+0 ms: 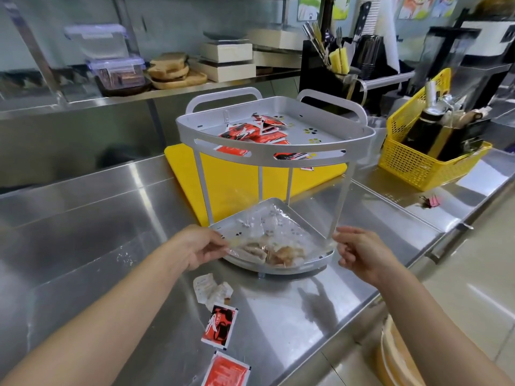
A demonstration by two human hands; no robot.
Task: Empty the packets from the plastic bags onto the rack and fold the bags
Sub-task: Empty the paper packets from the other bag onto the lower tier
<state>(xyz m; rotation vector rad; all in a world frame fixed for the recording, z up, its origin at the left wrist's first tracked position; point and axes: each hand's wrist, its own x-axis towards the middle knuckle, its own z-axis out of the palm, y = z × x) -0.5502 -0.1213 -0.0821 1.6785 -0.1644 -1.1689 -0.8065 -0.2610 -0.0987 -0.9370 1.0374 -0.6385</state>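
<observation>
A grey two-tier corner rack (278, 160) stands on the steel counter. Its top shelf holds several red sauce packets (255, 133). A clear plastic bag (267, 232) is stretched over the bottom shelf, with my left hand (199, 246) pinching its left edge and my right hand (359, 252) pinching its right edge. Pale brownish packets (276, 252) lie under or inside the bag at the shelf's front; I cannot tell which. On the counter in front lie two red packets (219, 324) and a few whitish packets (211, 291).
A yellow cutting board (189, 174) lies under and behind the rack. A yellow basket (412, 165) with bottles stands at the right, a pink clip (430, 201) near it. The back shelf holds containers, boxes and a utensil holder. The counter edge runs along the right.
</observation>
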